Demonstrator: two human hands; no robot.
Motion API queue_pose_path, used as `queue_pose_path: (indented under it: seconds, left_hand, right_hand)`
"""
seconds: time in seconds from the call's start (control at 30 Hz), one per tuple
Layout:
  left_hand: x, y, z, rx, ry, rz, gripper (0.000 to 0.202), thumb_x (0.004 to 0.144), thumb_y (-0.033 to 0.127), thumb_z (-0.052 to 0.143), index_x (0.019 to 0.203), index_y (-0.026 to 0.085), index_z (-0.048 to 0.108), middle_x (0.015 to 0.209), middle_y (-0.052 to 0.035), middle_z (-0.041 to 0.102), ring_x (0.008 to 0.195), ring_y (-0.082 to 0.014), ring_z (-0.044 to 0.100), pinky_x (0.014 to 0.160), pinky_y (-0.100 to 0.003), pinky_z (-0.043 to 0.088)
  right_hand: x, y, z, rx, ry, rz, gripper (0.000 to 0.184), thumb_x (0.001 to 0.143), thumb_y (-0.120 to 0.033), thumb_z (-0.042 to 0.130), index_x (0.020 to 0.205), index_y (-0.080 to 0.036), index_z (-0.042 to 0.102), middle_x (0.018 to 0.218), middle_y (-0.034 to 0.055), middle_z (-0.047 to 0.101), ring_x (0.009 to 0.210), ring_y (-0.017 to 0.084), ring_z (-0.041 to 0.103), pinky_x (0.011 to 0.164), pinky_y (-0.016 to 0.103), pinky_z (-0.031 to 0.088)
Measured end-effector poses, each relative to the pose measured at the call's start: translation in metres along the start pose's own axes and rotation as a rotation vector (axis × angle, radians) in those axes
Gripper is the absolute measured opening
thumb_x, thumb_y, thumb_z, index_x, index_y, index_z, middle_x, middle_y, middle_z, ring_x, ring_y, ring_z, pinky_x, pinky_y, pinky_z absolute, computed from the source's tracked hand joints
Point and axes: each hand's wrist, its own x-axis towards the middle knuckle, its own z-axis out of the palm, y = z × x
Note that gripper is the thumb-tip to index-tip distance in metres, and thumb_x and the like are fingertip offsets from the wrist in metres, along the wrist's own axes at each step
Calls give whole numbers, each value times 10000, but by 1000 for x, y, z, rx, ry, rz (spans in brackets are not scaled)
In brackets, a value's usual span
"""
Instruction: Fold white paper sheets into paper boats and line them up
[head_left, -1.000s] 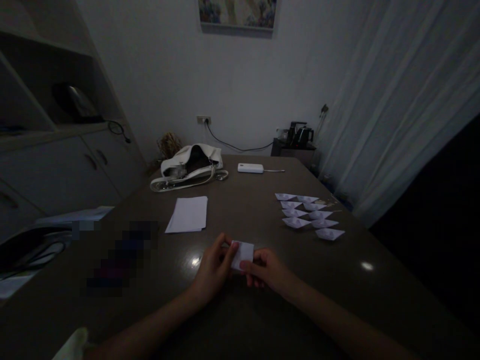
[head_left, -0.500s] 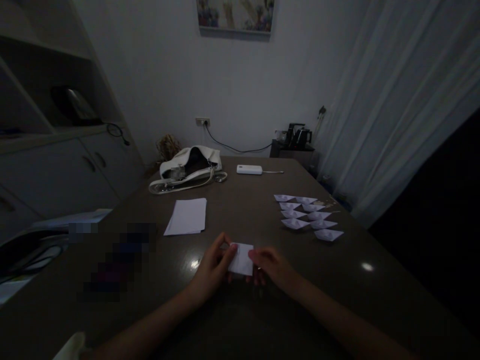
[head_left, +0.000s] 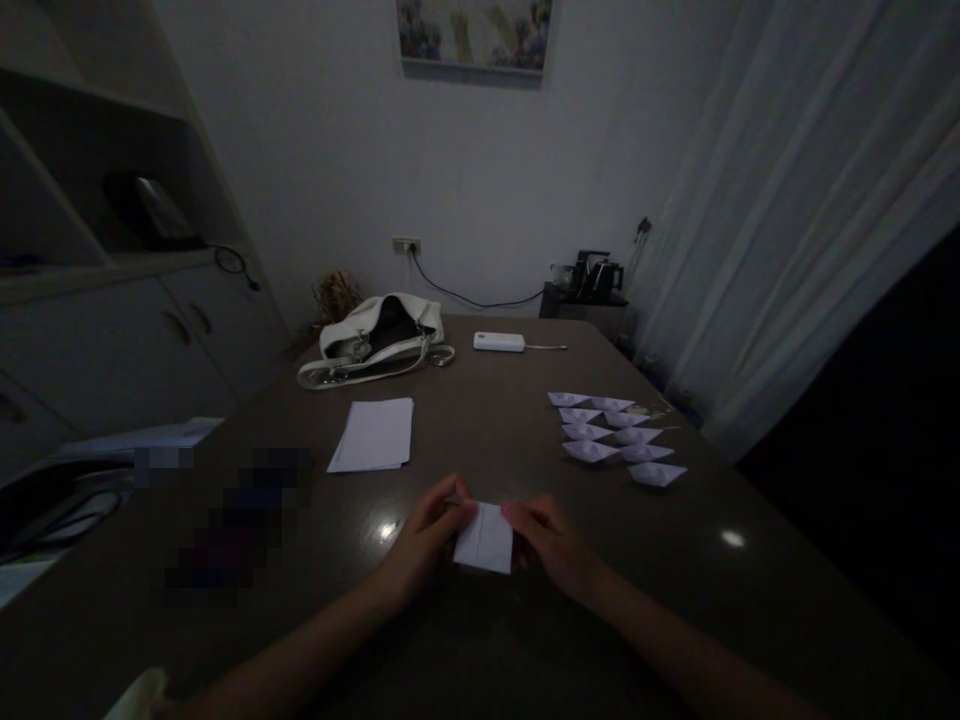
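A small folded sheet of white paper [head_left: 484,541] is held between my hands above the near part of the table. My left hand [head_left: 429,538] pinches its upper left corner between thumb and fingers. At the upper right corner my right hand [head_left: 553,540] grips it the same way, its thumb on top. The fingers beneath the paper are mostly hidden. Beyond my left hand lies a stack of white paper sheets [head_left: 375,434]. Several folded paper boats [head_left: 590,452] stand in two columns farther off to the right.
On the dark table [head_left: 480,420], a white handbag [head_left: 382,335] lies at the far left. A white power bank [head_left: 499,342] with a short cable is near the back edge. Pixelated dark items [head_left: 232,530] are at the left. A kettle [head_left: 602,277] stands beyond the table.
The folded paper has come slightly nearer and tilted, its lower edge now lower in view. Both hands keep hold of it, gripping closer to its upper corners.
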Motion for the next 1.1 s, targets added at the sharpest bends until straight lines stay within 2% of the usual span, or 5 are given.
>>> queue_pose_path:
  seconds: [0.3,0.5,0.8,0.97,1.1]
  left_hand:
    - [4,1,1,159,-37,-40,379,778,538,603,803,188,459,554,47,550,425,-88,464,374,-163,357]
    - [1,9,-5,528,27,199,248,836,418,587,808,172,578,691,-4,603,637,-142,569,549,-210,449]
    - [10,13,-11,156,-46,5,409,747,501,669,960,152,667,843,-68,697,773,-197,664,701,-302,534]
    - [10,13,-13,110,-99,-6,404,712,438,727,1002,159,696,874,-77,723,762,-186,669,750,-320,525]
    - [10,15,-15,161,-47,59,312,714,375,734,955,176,730,941,-79,736,850,-205,664,824,-339,505]
  right_hand:
    - [1,-2,-5,-83,35,-67,550,854,-581,430,514,-156,514,454,-23,454,416,86,419,405,203,294]
    - [5,-3,-11,-311,130,-223,173,796,-334,631,784,-168,681,690,23,622,606,130,557,539,221,416]
    - [9,-2,-21,-114,201,-399,118,754,-195,667,841,-237,734,948,56,619,859,171,613,726,286,516]
    - [9,-2,-24,-137,184,-379,122,730,-213,683,830,-239,749,836,27,551,727,135,580,627,252,519]
    - [7,-5,-25,-119,73,-277,206,749,-286,699,943,-223,728,827,43,663,735,160,626,663,284,526]
